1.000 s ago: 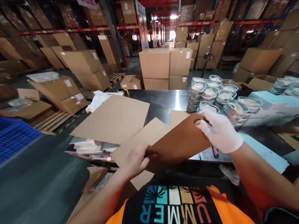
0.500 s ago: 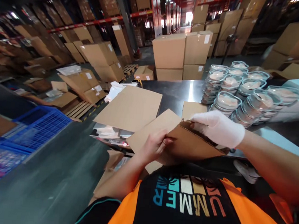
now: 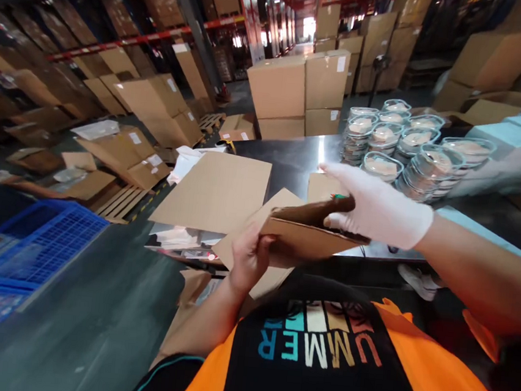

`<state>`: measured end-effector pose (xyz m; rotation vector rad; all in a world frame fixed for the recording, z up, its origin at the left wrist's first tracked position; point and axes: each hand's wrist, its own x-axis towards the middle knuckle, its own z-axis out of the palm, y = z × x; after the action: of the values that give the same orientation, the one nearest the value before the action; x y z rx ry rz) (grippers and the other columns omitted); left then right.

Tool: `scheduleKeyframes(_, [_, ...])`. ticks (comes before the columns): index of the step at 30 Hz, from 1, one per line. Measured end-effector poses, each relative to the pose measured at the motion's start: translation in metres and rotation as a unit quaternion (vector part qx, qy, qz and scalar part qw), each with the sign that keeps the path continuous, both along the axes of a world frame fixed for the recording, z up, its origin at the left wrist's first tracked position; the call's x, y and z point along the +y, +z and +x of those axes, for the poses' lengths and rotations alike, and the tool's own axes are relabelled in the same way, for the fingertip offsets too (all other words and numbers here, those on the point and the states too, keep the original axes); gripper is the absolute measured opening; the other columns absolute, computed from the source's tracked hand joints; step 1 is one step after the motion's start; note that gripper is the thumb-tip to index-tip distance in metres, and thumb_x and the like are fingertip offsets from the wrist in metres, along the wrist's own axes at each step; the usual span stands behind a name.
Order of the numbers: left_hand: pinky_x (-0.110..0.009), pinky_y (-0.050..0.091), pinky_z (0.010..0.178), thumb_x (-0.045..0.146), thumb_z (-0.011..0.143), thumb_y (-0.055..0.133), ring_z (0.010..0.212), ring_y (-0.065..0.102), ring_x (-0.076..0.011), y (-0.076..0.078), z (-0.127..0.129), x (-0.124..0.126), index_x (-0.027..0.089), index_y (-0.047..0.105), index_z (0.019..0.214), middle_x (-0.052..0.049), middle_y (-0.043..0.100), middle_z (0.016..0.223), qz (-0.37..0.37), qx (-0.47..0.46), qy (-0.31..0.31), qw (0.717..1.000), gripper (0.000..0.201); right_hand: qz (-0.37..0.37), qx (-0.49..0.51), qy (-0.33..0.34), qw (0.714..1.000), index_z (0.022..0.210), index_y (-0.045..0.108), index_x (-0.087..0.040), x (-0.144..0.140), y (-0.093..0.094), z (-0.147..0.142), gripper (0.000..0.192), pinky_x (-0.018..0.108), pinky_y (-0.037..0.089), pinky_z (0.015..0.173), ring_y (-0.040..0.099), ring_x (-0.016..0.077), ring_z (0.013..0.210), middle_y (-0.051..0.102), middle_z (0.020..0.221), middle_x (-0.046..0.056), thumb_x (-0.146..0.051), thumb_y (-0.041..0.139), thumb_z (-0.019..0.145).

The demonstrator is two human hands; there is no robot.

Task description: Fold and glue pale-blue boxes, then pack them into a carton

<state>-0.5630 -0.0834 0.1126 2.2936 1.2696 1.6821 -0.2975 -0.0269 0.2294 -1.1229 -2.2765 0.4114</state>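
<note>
A brown cardboard box blank (image 3: 305,232) hangs partly opened in front of my chest, over the near edge of the steel table (image 3: 291,161). My left hand (image 3: 246,257), bare, grips its left end. My right hand (image 3: 372,207), in a white glove, lies on the blank's upper right flap with its fingers stretched out flat. Flat cardboard sheets (image 3: 217,192) lie on the table just beyond the blank.
Stacks of clear lidded round containers (image 3: 387,151) stand at the table's back right, beside pale blue boxes (image 3: 514,143). Sealed cartons (image 3: 298,91) sit behind the table. A blue plastic crate (image 3: 29,247) is on the floor at left, among loose cartons and pallets.
The blank has turned from a flat sheet tilted up to a nearly level, partly opened shape. My right hand moved from its far corner onto the upper flap. The camera dipped.
</note>
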Motion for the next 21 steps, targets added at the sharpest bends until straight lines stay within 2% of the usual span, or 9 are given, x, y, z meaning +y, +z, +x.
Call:
scheduleKeyframes(3, [-0.033, 0.049, 0.070, 0.040, 0.117, 0.041, 0.070, 0.064, -0.0201, 0.001, -0.002, -0.008, 0.022, 0.068, 0.101, -0.003, 0.068, 0.077, 0.078, 0.052, 0.035, 0.995, 0.036, -0.104, -0.004, -0.134, 0.985, 0.147, 0.064, -0.016, 0.012, -0.021, 0.018, 0.087, 0.055, 0.053, 0.120, 0.064, 0.0416, 0.138, 0.067, 0.149, 0.019, -0.030, 0.091, 0.066])
scheduleKeyframes(5, [-0.034, 0.049, 0.071, 0.030, 0.117, 0.043, 0.069, 0.066, -0.0190, 0.002, -0.001, -0.012, 0.021, 0.067, 0.106, -0.003, 0.072, 0.079, 0.114, 0.076, 0.013, 0.990, 0.028, -0.231, 0.049, -0.199, 0.951, 0.151, 0.060, -0.015, 0.018, -0.041, 0.023, 0.087, 0.048, 0.063, 0.102, 0.073, 0.0366, 0.117, 0.074, 0.132, 0.018, -0.023, 0.088, 0.069])
scheduleKeyframes(7, [-0.034, 0.051, 0.073, 0.022, 0.115, 0.047, 0.071, 0.070, -0.0192, 0.003, 0.003, -0.015, 0.021, 0.068, 0.113, -0.005, 0.077, 0.085, 0.137, 0.088, -0.002, 0.987, 0.021, -0.320, 0.110, -0.234, 0.912, 0.153, 0.057, -0.014, 0.023, -0.058, 0.026, 0.084, 0.036, 0.064, 0.071, 0.073, 0.0261, 0.083, 0.075, 0.104, 0.011, -0.020, 0.084, 0.074])
scheduleKeyframes(10, [-0.035, 0.053, 0.074, 0.017, 0.111, 0.054, 0.075, 0.075, -0.0208, 0.004, 0.005, -0.021, 0.021, 0.070, 0.116, -0.007, 0.080, 0.089, 0.143, 0.103, -0.013, 0.984, 0.017, -0.401, 0.137, -0.244, 0.872, 0.131, 0.071, -0.015, 0.026, -0.073, 0.029, 0.056, 0.024, 0.038, 0.041, 0.046, 0.0126, 0.048, 0.055, 0.063, -0.003, -0.020, 0.082, 0.077])
scheduleKeyframes(12, [-0.035, 0.054, 0.075, 0.015, 0.108, 0.057, 0.076, 0.076, -0.0209, 0.005, 0.004, -0.025, 0.020, 0.071, 0.119, -0.007, 0.082, 0.089, 0.149, 0.115, -0.020, 0.982, 0.018, -0.458, 0.144, -0.234, 0.846, 0.108, 0.076, -0.019, 0.024, -0.078, 0.031, 0.034, 0.021, 0.026, 0.039, 0.034, 0.0088, 0.043, 0.042, 0.053, -0.008, -0.020, 0.083, 0.074])
scheduleKeyframes(14, [-0.034, 0.053, 0.075, 0.014, 0.108, 0.056, 0.076, 0.076, -0.0204, 0.007, 0.000, -0.029, 0.019, 0.072, 0.119, -0.007, 0.082, 0.088, 0.164, 0.125, -0.016, 0.978, 0.020, -0.489, 0.162, -0.217, 0.829, 0.098, 0.075, -0.020, 0.017, -0.082, 0.031, 0.028, 0.020, 0.024, 0.040, 0.033, 0.0079, 0.043, 0.045, 0.053, -0.007, -0.021, 0.084, 0.072])
scheduleKeyframes(16, [-0.035, 0.054, 0.075, 0.015, 0.110, 0.053, 0.075, 0.076, -0.0205, 0.009, -0.005, -0.032, 0.017, 0.073, 0.120, -0.009, 0.082, 0.087, 0.185, 0.143, -0.004, 0.972, 0.023, -0.483, 0.193, -0.195, 0.831, 0.100, 0.073, -0.021, 0.006, -0.087, 0.028, 0.030, 0.023, 0.037, 0.042, 0.047, 0.0119, 0.046, 0.058, 0.061, -0.002, -0.027, 0.083, 0.072])
scheduleKeyframes(18, [-0.035, 0.055, 0.076, 0.018, 0.111, 0.049, 0.077, 0.076, -0.0215, 0.009, -0.009, -0.034, 0.017, 0.074, 0.123, -0.011, 0.083, 0.090, 0.205, 0.172, 0.000, 0.964, 0.028, -0.460, 0.219, -0.170, 0.843, 0.104, 0.072, -0.021, -0.007, -0.093, 0.022, 0.032, 0.031, 0.056, 0.054, 0.065, 0.0201, 0.059, 0.070, 0.073, 0.004, -0.040, 0.078, 0.079])
scheduleKeyframes(21, [-0.035, 0.056, 0.077, 0.022, 0.112, 0.048, 0.080, 0.077, -0.0224, 0.008, -0.010, -0.036, 0.017, 0.073, 0.130, -0.012, 0.085, 0.094, 0.217, 0.194, -0.006, 0.957, 0.032, -0.379, 0.177, -0.144, 0.897, 0.103, 0.076, -0.025, -0.018, -0.101, 0.017, 0.033, 0.040, 0.065, 0.067, 0.075, 0.0294, 0.072, 0.073, 0.071, 0.007, -0.052, 0.070, 0.086])
